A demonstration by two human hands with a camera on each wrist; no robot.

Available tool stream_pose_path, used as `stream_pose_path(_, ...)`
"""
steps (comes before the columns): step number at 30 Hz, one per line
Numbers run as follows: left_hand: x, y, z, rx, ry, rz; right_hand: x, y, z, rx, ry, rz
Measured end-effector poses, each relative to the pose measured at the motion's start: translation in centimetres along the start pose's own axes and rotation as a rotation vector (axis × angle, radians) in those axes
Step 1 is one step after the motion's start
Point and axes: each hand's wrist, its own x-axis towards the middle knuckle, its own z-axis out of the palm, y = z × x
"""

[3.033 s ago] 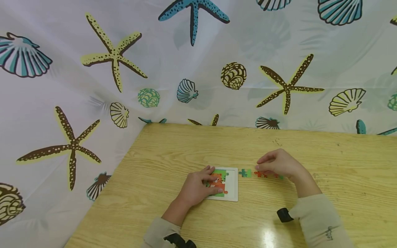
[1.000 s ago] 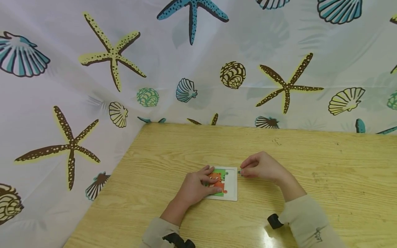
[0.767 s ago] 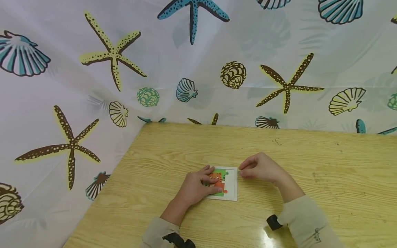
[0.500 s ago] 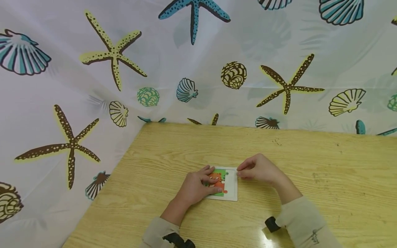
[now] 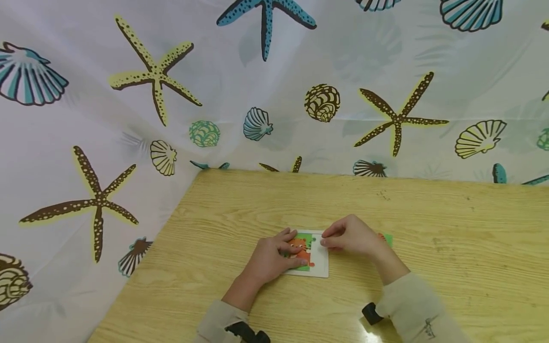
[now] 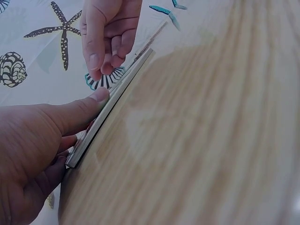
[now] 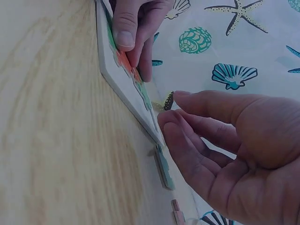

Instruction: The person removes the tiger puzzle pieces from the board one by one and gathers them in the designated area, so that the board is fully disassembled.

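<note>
A white puzzle tray lies on the table with joined pieces showing an orange animal on green. Its right strip shows bare white. My left hand rests over the tray's left side, fingers spread, thumb on top. My right hand hovers at the tray's upper right edge, fingers loosely bent. In the right wrist view its thumb and index finger stand apart with nothing between them. Below that hand, a green jigsaw piece lies beside the tray's corner, hidden by the hand in the head view.
A red and green jigsaw piece shows past my right wrist, and a reddish piece lies beyond the green one. The wooden table meets a hanging cloth printed with shells and starfish at the back and left.
My right hand has moved left from the loose pieces to the tray's right edge, uncovering the red and green piece behind it. My left hand has stayed on the tray.
</note>
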Motion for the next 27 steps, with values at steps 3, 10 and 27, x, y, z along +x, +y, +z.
stream_pose_path(3,-0.1,-0.1,-0.1,-0.006,-0.002,0.009,0.3,0.0,0.7,0.001,0.041,0.021)
stream_pose_path(10,0.0,-0.2,0.0,-0.027,0.003,0.015,0.6,-0.1,1.8,-0.012,0.12,0.086)
stream_pose_path(27,0.0,-0.2,-0.1,-0.028,0.003,0.013,0.9,-0.1,3.2,-0.059,0.129,0.09)
